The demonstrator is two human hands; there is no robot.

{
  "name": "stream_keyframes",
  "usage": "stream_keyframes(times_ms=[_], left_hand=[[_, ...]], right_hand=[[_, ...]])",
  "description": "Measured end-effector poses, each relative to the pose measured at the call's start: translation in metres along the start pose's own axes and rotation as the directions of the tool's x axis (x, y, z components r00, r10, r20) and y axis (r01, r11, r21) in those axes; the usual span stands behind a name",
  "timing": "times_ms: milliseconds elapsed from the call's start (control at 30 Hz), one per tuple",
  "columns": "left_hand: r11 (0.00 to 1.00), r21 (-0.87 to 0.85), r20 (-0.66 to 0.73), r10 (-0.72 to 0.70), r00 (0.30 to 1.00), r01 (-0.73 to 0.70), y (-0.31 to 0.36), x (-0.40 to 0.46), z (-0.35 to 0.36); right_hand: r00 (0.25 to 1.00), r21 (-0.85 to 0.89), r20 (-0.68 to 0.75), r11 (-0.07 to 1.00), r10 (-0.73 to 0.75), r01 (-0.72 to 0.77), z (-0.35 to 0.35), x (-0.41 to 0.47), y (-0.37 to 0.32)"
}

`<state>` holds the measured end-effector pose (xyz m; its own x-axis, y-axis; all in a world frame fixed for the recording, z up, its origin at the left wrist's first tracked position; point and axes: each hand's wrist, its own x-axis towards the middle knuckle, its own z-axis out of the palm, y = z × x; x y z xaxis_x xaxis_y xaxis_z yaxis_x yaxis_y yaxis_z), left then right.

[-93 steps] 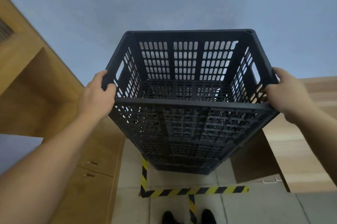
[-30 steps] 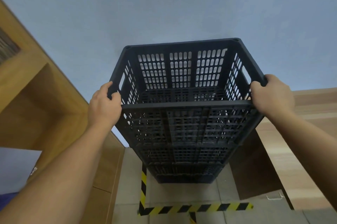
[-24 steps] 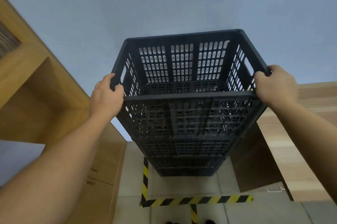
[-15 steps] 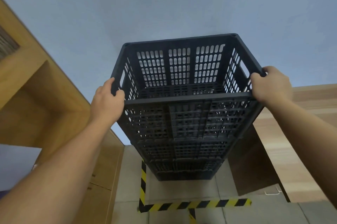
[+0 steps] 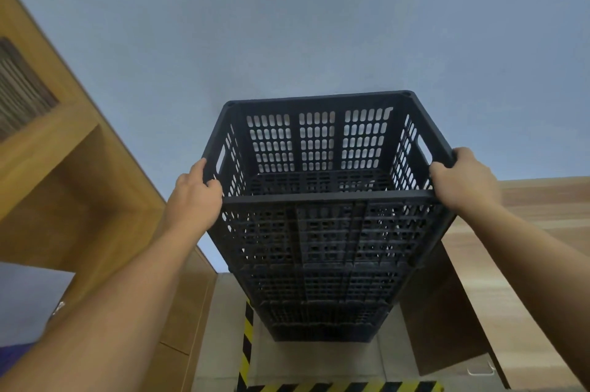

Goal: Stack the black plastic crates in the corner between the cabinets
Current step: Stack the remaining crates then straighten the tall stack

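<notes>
While both hands grip, top crate (image 5: pixel 322 149) empty

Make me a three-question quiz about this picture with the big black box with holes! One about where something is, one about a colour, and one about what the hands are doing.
1. Where is the top crate?
A. on top of a tall stack of crates
B. inside a cabinet
C. flat on the floor

2. What colours are the stripes of the floor tape?
A. red and white
B. yellow and black
C. blue and green

3. What are the left hand and right hand doing?
A. hanging free
B. both pushing a cabinet door
C. gripping the top crate's rim, one on each side

Answers:
1 A, more black crates sit right under it down to the floor.
2 B, yellow and black bands show beside the stack.
3 C, fingers curl over the rim at the left and right near corners.
</notes>
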<state>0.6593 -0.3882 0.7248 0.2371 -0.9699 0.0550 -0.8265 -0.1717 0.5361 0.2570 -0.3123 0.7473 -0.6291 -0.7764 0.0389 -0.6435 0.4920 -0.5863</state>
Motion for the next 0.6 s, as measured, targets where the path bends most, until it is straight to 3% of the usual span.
stream_keyframes(times_ms=[333, 467, 600], left_hand=[[0.999, 0.034, 0.033, -0.044, 0.998, 0.043, 0.007, 0.002, -0.002], [0.999, -0.020, 0.089, -0.038, 0.995, 0.040, -0.003, 0.004, -0.007], [0.998, 0.024, 0.039, -0.062, 0.997, 0.061, 0.006, 0.004, -0.004]], right_hand=[[0.990, -0.034, 0.140, 0.999, -0.004, 0.009, -0.006, 0.022, 0.008], [0.993, -0.080, 0.113, 0.997, 0.014, -0.005, 0.001, 0.026, 0.009], [0.988, -0.038, 0.152, 0.999, 0.003, 0.003, -0.002, 0.028, 0.018]])
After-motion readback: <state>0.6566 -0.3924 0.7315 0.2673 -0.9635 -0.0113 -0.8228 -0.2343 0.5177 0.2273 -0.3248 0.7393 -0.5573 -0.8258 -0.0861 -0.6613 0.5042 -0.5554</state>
